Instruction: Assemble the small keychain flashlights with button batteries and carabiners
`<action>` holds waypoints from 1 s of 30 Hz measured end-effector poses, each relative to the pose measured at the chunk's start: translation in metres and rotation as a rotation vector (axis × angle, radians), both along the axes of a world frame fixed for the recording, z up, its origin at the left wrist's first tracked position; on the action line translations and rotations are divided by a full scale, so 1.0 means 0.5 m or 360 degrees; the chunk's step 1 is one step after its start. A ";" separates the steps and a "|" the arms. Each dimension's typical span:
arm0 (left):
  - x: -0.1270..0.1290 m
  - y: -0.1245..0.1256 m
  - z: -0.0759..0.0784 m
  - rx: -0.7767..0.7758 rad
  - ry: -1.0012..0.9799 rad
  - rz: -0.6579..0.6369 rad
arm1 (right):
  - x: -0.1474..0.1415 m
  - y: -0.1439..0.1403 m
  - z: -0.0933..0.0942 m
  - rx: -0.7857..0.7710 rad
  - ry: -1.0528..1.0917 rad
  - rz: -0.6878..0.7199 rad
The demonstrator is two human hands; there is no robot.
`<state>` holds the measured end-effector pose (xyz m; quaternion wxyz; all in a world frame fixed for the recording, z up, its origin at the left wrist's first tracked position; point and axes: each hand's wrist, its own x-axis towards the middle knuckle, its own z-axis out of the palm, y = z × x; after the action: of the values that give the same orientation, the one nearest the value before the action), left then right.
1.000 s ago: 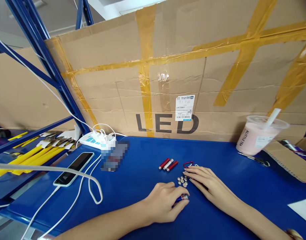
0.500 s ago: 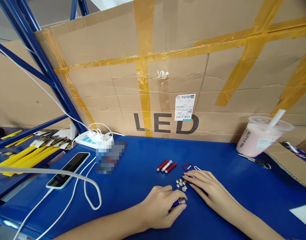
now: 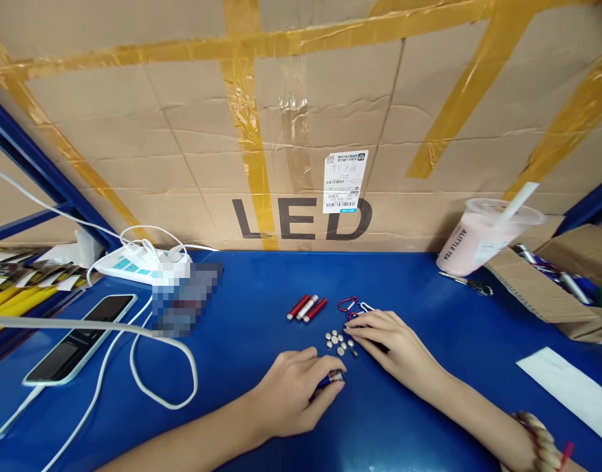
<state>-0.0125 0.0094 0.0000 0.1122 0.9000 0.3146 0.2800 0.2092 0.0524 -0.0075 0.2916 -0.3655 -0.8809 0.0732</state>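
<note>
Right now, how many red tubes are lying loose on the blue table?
3. The red tubes lie side by side just beyond the pile of button cells, ahead of both hands. More may be hidden under the right hand.

I saw a small blue cylinder [image 3: 330, 379], perhaps a mini flashlight body, lying on its side on the blue tabletop, mostly hidden, only its silvery tip showing. Just beyond it lay a loose cluster of silver button cells [image 3: 338, 341], flat on the surface, close together.
</note>
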 end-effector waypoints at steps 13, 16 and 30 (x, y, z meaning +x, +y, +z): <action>0.005 0.001 -0.003 0.0042 0.0044 0.0017 | 0.002 -0.004 -0.004 0.0058 0.0245 -0.0104; 0.005 0.001 -0.004 0.0076 0.0082 0.0043 | 0.000 -0.008 -0.003 0.0016 0.0326 -0.0101; 0.005 0.001 -0.002 0.0034 0.0068 0.0028 | -0.005 -0.021 0.021 -0.0632 0.0591 -0.0201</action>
<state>-0.0101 0.0100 -0.0011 0.0933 0.9042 0.3218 0.2650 0.2064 0.0419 0.0032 0.3746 -0.4499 -0.7563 0.2919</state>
